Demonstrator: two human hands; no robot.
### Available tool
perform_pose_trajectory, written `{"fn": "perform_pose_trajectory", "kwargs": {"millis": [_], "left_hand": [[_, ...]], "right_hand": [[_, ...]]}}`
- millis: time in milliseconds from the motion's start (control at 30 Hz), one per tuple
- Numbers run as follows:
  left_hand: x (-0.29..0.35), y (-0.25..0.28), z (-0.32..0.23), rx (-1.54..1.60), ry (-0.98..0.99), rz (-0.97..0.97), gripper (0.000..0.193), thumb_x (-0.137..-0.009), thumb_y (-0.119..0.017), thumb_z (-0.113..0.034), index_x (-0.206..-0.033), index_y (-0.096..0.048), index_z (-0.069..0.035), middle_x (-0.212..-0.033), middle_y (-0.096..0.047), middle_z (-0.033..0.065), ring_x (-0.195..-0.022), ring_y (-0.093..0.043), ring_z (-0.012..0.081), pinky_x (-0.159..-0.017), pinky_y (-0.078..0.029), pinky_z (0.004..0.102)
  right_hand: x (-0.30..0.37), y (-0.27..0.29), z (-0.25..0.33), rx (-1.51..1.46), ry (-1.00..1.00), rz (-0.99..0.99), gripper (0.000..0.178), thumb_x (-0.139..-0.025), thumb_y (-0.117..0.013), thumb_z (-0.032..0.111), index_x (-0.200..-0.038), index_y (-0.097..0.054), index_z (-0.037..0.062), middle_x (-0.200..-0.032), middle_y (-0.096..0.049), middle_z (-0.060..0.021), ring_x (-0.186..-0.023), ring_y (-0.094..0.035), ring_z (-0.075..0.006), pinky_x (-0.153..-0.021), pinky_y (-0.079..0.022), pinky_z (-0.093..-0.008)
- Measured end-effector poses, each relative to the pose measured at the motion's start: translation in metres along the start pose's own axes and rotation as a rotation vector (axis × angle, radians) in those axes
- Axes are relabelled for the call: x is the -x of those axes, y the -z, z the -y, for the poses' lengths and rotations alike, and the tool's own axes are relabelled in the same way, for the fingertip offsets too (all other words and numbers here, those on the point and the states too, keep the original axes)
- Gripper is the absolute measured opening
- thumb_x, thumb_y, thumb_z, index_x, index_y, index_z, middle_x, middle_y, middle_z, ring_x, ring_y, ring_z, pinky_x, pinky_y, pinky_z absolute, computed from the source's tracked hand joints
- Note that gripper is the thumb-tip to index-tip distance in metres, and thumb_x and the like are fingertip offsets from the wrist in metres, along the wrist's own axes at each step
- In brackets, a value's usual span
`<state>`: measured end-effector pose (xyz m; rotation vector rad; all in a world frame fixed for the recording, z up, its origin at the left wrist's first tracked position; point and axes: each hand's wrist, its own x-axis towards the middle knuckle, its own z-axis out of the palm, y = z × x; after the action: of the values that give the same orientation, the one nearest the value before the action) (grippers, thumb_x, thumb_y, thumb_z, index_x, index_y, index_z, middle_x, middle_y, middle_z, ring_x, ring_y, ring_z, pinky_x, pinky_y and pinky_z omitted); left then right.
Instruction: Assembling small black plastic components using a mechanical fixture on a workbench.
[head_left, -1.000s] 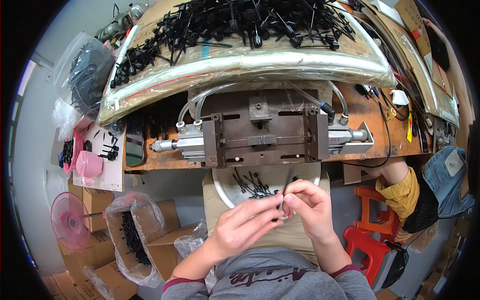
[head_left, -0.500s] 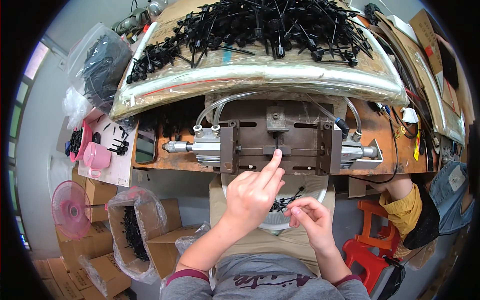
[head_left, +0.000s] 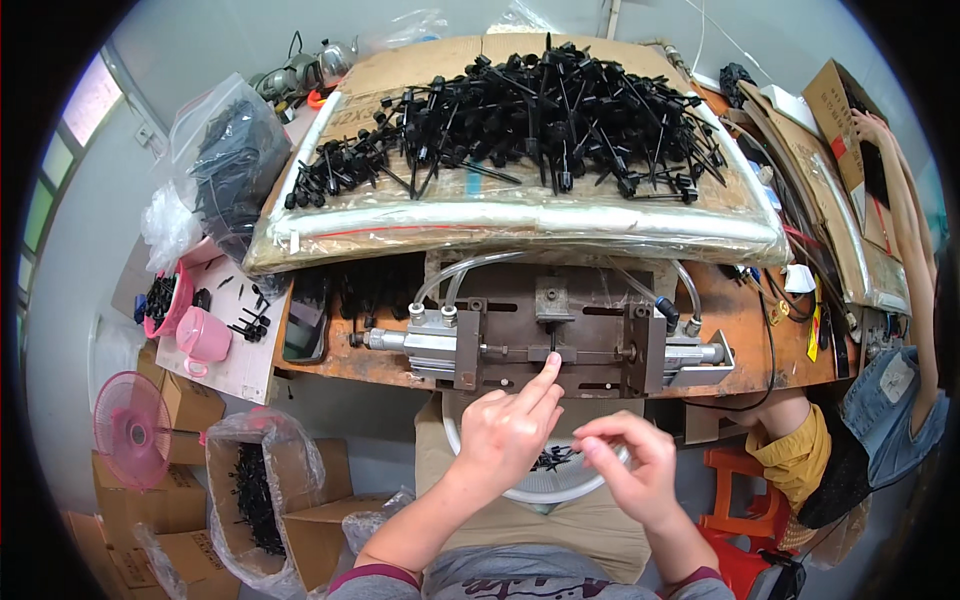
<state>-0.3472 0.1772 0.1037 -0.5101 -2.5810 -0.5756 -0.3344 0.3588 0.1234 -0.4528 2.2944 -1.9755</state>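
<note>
My left hand (head_left: 505, 435) reaches up to a brown metal clamping fixture (head_left: 590, 378), its index finger stretched out. The fingertip touches the small block (head_left: 538, 354) at the middle of the fixture, where a thin black part (head_left: 553, 338) stands below a metal bracket (head_left: 551, 300). My right hand (head_left: 635, 462) hovers over the white basin (head_left: 548, 495), fingers loosely bent and thumb apart, with nothing visible in them. Several black tie-like parts (head_left: 552, 458) lie in the basin on my lap, partly hidden by both hands.
A large heap of black parts (head_left: 560, 110) covers the plastic-wrapped cardboard (head_left: 400, 222) behind the fixture. Air cylinders (head_left: 432, 345) with clear hoses flank it. At left are a pink mug (head_left: 203, 335), a phone (head_left: 305, 325) and a fan (head_left: 133, 430); another person's arm (head_left: 905, 200) shows at right.
The view has tilted upward, so the bench sits lower in the picture. My left fingertip stays at the middle block. My right hand has turned slightly, and another person's arm has come into view.
</note>
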Motion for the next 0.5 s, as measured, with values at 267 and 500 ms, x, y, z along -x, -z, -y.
{"fn": "perform_pose_trajectory", "kwargs": {"millis": [267, 500], "left_hand": [[0.007, -0.001, 0.003, 0.056, -0.019, -0.042, 0.02, -0.069, -0.079, -0.015, -0.086, -0.07, -0.007, -0.118, -0.068, 0.0079, -0.049, -0.055, 0.0155, -0.051, -0.048, 0.0249], [0.036, 0.005, -0.008, 0.368, -0.049, 0.0, 0.022, -0.072, -0.08, -0.023, -0.083, -0.07, -0.008, -0.114, -0.07, 0.0066, -0.055, -0.061, 0.0126, -0.051, -0.047, 0.0225]], "right_hand": [[-0.113, 0.008, 0.065, 0.476, 0.643, -0.293, 0.011, -0.08, -0.07, 0.002, -0.09, -0.066, 0.0026, -0.083, -0.065, -0.0078, -0.064, -0.058, -0.0146, -0.053, -0.045, -0.0253], [-0.232, 0.006, 0.092, 0.696, 0.609, -0.413, 0.018, -0.079, -0.072, 0.02, -0.088, -0.067, 0.0053, -0.081, -0.067, -0.006, -0.077, -0.065, -0.0223, -0.066, -0.052, -0.0348]]}}
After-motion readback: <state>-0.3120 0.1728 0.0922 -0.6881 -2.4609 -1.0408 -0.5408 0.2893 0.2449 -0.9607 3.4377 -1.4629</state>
